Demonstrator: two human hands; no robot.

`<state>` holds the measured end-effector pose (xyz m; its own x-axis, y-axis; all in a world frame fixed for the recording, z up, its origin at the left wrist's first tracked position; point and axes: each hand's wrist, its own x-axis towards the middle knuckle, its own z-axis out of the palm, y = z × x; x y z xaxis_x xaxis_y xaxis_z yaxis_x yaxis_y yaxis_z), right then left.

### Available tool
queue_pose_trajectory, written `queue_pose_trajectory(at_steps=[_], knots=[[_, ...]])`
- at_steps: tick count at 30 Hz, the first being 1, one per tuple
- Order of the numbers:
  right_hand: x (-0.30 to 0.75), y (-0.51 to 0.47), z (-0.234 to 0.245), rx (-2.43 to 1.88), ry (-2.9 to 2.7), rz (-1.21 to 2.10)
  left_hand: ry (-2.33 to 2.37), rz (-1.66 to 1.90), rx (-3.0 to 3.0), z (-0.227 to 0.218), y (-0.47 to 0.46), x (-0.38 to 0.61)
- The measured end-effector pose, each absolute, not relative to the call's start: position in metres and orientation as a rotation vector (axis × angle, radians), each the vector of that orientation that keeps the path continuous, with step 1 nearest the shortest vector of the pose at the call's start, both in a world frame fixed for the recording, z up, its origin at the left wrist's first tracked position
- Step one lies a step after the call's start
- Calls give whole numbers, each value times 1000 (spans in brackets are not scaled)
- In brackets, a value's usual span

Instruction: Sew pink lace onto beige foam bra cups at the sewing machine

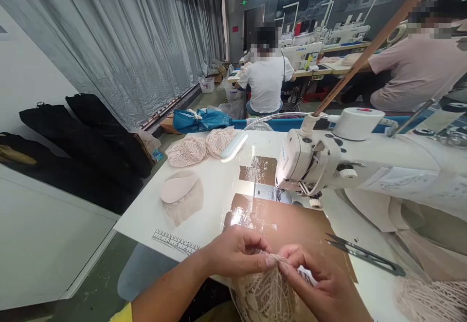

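My left hand [242, 254] and my right hand [310, 273] come close together at the table's front edge, fingers pinching the edge of a beige lace piece [268, 295]. The rest of the lace hangs below my fingers, over the edge toward my lap. Just beyond my hands is brown tape or sheeting [288, 224] on the tabletop, in front of a white sewing machine [310, 161]. Black thread snips [365, 254] lie to the right of my right hand.
Two lace bundles [188, 151] sit at the table's far left, near a small lamp [234, 148]. Beige cut pieces [179, 188] lie left, beyond a printed ruler [176, 241]. More beige fabric [430, 300] is at right. A person in white [265, 83] sits ahead; another [419, 74] sits right.
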<state>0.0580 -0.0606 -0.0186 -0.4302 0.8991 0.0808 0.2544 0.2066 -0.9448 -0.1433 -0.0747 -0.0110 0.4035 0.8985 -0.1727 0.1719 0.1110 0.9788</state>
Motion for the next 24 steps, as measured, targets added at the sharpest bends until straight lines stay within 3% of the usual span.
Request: queue_pose_trajectory(at_steps=[15, 24], knots=[[65, -46, -14, -1151, -1865, 1332, 1106, 746, 1474, -8, -68, -135], [69, -46, -4, -1079, -1979, 1348, 849, 746, 1230, -14, -71, -138]])
